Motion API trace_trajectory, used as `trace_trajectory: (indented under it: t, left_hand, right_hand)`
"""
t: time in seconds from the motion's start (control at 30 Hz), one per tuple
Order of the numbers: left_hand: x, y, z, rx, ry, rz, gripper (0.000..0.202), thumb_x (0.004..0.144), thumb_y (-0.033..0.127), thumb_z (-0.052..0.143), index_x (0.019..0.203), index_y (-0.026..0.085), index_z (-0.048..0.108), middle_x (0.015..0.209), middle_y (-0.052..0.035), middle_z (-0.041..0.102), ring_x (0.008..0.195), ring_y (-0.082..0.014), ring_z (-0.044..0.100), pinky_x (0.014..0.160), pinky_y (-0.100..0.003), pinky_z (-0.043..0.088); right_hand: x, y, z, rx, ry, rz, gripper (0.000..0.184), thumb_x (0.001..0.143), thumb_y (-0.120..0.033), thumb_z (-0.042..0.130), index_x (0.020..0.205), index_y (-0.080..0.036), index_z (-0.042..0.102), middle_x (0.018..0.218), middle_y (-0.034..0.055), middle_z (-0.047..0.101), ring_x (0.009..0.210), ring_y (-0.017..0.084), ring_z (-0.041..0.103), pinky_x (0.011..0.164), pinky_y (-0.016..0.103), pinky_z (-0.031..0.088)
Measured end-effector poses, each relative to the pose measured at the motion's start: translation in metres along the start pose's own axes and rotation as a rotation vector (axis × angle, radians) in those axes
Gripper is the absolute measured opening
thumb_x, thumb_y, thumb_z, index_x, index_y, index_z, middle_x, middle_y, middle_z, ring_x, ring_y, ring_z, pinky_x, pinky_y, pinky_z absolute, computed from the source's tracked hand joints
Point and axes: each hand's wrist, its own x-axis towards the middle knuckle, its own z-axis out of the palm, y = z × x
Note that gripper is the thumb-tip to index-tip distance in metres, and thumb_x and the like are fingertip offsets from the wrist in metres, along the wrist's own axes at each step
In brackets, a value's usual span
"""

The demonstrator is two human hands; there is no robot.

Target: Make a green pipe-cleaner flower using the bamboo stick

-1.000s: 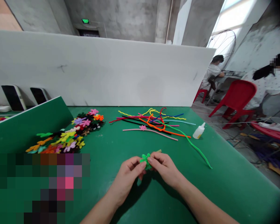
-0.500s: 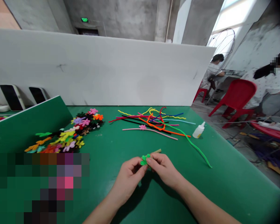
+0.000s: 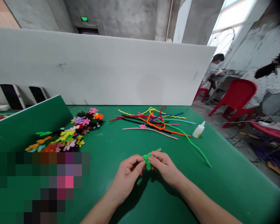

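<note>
Just above the table, both hands meet around a small bright green pipe cleaner flower with rounded loops. My left hand pinches its left side between thumb and fingers. From the other side, my right hand grips it with thumb and index finger. A short tan end pokes out beyond the right fingers; what it belongs to is hidden. Farther back lie loose pipe cleaners in several colours, and a small pink flower rests on a pale pink pipe cleaner.
A white glue bottle stands upright at the right. On the left, a heap of colourful pipe cleaner flowers lies beside a green board. A white partition closes the back. Two people sit beyond the table, near a red chair.
The green flower has turned between my fingers, with a loop now pointing down toward me. My left fingers have shifted slightly on it. The things on the table stay put.
</note>
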Motion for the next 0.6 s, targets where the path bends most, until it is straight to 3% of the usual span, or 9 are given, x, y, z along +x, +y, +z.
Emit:
trace_trajectory:
  t: [0.2,0.4,0.6]
  left_hand:
    - [0.001,-0.001,0.001,0.033,0.001,0.031,0.016,0.079,0.021,0.051,0.068,0.017,0.063,0.062,0.0023,0.052,0.059,-0.0103,0.044,0.057,-0.019,0.035]
    - [0.004,-0.008,0.003,-0.106,0.059,-0.092,0.022,0.076,0.031,0.054,0.060,0.016,0.056,0.056,0.0027,0.050,0.054,-0.0105,0.043,0.054,-0.021,0.035]
    - [0.003,-0.013,0.003,-0.028,0.039,-0.110,0.020,0.073,0.031,0.058,0.060,0.015,0.054,0.054,0.0045,0.046,0.051,-0.0093,0.039,0.050,-0.020,0.031]
  right_hand:
    - [0.002,0.005,0.003,0.128,0.005,0.077,0.033,0.079,-0.040,0.048,0.057,-0.017,0.043,0.050,-0.0054,0.037,0.046,0.008,0.029,0.046,0.021,0.022]
    - [0.003,0.001,0.003,-0.001,0.096,-0.042,0.036,0.081,-0.039,0.046,0.054,-0.017,0.041,0.051,-0.0046,0.036,0.049,0.008,0.030,0.047,0.022,0.024]
    - [0.003,0.002,0.000,-0.110,0.110,-0.072,0.033,0.080,-0.038,0.046,0.055,-0.017,0.040,0.053,-0.0048,0.033,0.052,0.009,0.029,0.049,0.022,0.025]
